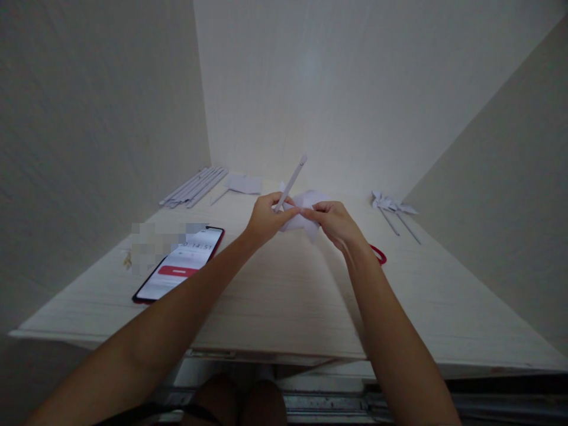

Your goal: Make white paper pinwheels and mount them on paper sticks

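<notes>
Over the middle of the table, my left hand (pixel 268 218) is closed, with a white rolled-paper stick (pixel 293 180) tilted up and to the right between its fingers. Its thumb and fingertips also pinch a folded white paper pinwheel (pixel 313 198). My right hand (pixel 333 220) is closed on the same pinwheel from the right. Both sets of fingertips meet near its centre, hiding what lies between them. Paper blades stick out behind and below the fingers. Whether the stick is joined to the pinwheel I cannot tell.
Several rolled-paper sticks (pixel 195 188) lie at the back left, beside a paper sheet (pixel 244 184) with a stick. A phone (pixel 181 263) showing a timer lies left. At right are paper pinwheels on sticks (pixel 390 204) and a red handle (pixel 378 254). Walls enclose the table (pixel 275 296).
</notes>
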Demonstrator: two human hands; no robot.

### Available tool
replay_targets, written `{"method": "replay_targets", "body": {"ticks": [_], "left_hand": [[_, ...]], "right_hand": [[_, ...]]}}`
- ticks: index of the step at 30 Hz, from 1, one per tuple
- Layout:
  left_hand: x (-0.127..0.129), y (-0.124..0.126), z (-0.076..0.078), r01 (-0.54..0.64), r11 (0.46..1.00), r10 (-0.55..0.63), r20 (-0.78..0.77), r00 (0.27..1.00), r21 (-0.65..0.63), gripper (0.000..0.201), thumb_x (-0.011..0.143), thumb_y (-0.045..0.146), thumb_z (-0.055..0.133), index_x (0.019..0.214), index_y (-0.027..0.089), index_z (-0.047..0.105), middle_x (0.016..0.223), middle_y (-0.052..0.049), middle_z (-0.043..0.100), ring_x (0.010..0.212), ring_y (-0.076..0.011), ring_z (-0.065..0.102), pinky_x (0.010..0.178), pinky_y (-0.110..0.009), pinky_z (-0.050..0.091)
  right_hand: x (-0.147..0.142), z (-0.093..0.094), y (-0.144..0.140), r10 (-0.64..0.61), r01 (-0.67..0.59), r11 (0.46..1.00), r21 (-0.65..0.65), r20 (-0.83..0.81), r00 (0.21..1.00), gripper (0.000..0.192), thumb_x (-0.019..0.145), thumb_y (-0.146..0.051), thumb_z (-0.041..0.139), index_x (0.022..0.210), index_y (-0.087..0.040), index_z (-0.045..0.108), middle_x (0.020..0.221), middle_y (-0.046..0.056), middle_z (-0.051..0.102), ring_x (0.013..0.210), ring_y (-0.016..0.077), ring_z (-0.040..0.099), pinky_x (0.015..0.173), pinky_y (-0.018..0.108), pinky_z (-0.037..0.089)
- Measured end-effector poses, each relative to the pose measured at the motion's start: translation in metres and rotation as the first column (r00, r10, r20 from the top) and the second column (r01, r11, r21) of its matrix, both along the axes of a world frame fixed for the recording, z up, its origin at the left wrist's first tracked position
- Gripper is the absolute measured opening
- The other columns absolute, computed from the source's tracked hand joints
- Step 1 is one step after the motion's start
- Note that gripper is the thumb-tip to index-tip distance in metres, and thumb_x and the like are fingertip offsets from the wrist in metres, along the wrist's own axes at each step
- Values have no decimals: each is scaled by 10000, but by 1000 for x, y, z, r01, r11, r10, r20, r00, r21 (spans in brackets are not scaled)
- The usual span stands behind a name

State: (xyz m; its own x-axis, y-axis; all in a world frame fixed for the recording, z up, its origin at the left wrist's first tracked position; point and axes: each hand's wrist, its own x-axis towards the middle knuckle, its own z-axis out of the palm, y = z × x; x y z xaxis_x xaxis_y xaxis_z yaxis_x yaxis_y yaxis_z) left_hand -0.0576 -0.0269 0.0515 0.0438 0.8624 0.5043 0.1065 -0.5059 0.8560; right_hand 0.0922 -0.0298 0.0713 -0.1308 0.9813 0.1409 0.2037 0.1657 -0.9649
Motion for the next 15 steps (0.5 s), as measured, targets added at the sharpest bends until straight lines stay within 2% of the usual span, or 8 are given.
{"method": "replay_targets", "body": {"ticks": [6,11,13,15], "left_hand": [[1,1,-3,-35,999,36,-39,999,29,192,630,304,621,693,129,574,550,34,503,475,-65,431,451,-186,333],[2,-1,-2,-46,998,49,-60,997,47,155,643,268,607,720,143,556,596,35,508,481,-52,431,446,-168,324],[2,-2,-1,-18,1000,19,-17,1000,25,203,632,267,622,776,153,535,609,44,505,461,-40,423,436,-158,316],[2,-3,1,14,1000,-14,57,998,-4,358,607,267,651,915,175,494,620,57,507,426,-26,404,417,-149,299]], "right_hand": [[0,-1,1,31,-32,999,-18,-45,998,195,555,-321,695,556,-150,602,572,18,575,517,103,501,515,250,377],[1,0,0,61,-61,998,16,-19,998,197,555,-333,704,572,-155,622,593,22,591,538,108,512,512,244,380],[1,1,0,47,-47,998,33,-3,999,183,558,-318,700,556,-156,617,582,19,585,529,105,506,502,240,374],[2,2,0,28,-28,999,43,2,1000,170,563,-305,693,547,-156,612,575,17,581,520,103,502,494,238,370]]}}
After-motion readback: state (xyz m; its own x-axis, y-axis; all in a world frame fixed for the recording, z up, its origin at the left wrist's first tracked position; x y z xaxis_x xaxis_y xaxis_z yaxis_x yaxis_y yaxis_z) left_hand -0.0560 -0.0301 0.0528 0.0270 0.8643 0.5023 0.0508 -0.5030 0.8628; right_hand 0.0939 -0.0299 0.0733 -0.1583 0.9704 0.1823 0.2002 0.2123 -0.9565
